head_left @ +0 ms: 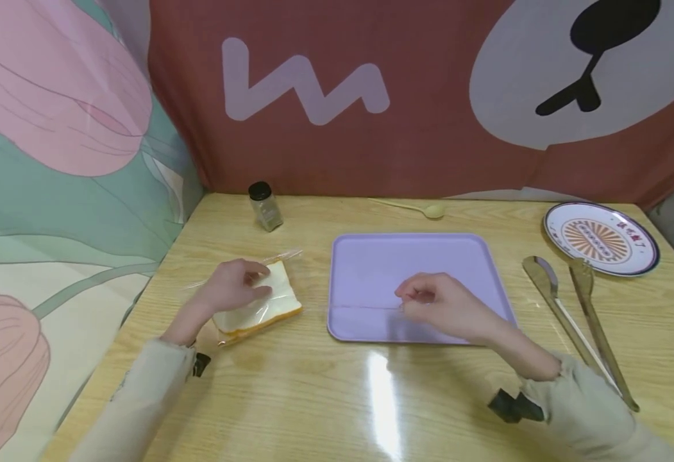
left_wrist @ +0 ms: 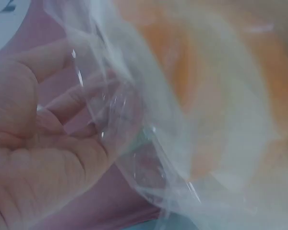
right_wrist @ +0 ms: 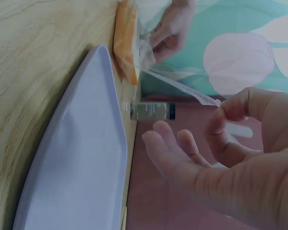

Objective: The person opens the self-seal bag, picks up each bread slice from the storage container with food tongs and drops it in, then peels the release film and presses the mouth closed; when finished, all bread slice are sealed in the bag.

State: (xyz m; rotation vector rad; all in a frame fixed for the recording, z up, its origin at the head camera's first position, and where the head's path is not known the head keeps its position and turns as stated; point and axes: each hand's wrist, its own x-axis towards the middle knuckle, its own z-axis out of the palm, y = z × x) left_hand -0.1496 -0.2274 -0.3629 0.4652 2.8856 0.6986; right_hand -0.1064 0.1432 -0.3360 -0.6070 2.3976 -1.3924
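Note:
A slice of bread (head_left: 276,292) with a golden crust lies at the left of the wooden table, in clear plastic wrap (left_wrist: 129,62). My left hand (head_left: 234,287) rests at the bread and wrap, thumb and fingers spread apart; in the left wrist view its relaxed fingers (left_wrist: 69,103) show through the film. Over a lilac tray (head_left: 365,266), my right hand (head_left: 443,305) pinches something thin between thumb and index finger. The right wrist view shows this as a twisted strip of plastic film (right_wrist: 182,87), stretched from the bread. The other right fingers stay loosely extended.
Behind the bread stands a small black-capped jar (head_left: 266,208). A pale yellow spoon (head_left: 433,211) lies beyond the tray. To the right are a patterned plate (head_left: 639,253), a metal spoon (head_left: 546,273), a wooden fork (head_left: 583,285) and another wooden utensil (head_left: 535,273). Printed cloth hangs behind.

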